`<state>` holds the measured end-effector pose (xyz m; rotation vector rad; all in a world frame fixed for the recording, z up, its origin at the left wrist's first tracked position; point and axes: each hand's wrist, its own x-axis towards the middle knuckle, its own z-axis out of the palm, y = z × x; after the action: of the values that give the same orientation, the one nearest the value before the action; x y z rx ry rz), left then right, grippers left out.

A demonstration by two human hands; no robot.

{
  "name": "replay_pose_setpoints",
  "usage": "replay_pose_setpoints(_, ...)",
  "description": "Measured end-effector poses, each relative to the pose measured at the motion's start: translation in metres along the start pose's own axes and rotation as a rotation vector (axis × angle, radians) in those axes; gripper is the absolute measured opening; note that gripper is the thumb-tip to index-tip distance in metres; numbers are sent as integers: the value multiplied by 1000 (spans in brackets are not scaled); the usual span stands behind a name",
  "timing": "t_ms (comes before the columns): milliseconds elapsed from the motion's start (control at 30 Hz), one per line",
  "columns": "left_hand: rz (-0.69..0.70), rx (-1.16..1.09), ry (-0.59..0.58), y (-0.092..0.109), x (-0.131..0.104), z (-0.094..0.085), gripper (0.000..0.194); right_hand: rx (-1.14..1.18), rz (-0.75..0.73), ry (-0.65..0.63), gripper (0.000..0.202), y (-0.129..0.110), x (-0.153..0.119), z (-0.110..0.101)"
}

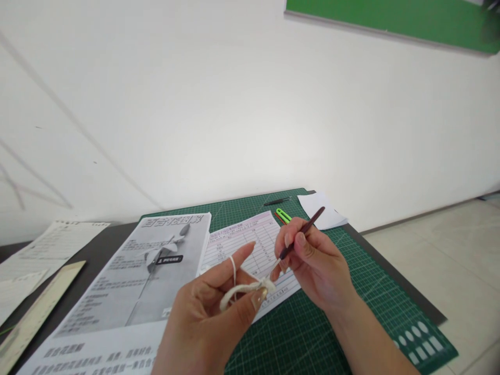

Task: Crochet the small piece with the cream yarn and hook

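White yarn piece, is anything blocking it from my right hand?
Nothing visible blocks it. Only the hook held by your right hand reaches across to the white yarn piece, pinched in your left hand.

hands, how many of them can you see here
2. The left hand, at lower centre, pinches a white yarn piece; the right hand, to its right, holds a slim dark-handled tool.

Off-white yarn (pixel 246 287); dark maroon hook handle (pixel 308 227); pale-gridded green mat (pixel 289 336).

Green board (pixel 390 20) on white wall (pixel 234 104)
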<state>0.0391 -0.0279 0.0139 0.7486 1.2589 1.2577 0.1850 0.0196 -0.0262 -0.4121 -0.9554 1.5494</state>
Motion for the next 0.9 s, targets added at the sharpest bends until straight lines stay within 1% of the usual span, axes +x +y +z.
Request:
replay_pose_setpoints(133,25,74,-43,0,2,-1,34,-76,-53,-27,18,-6,1,-4)
replay_pose_setpoints(233,18,106,-38,-1,1,0,31,-126,-88,-49,17,-9,0,-6)
replay_pose_setpoints(400,52,111,-13,1,-1,3,21,-196,-107,-44,18,-11,-3,-9)
replay_pose_setpoints(567,51,129,-31,1,1,5,6,-264,-119,-66,17,-14,-5,-11)
replay_pose_setpoints(700,46,171,-52,0,2,4,6,-332,-152,-104,16,-17,-6,-13)
replay_pose_setpoints(800,33,208,-86,-1,2,3,2,-405,-172,-133,15,-22,-9,-12)
replay_pose_setpoints(900,7,196,-83,-2,3,3,9,-547,-231,-145,16,-25,-13,-9)
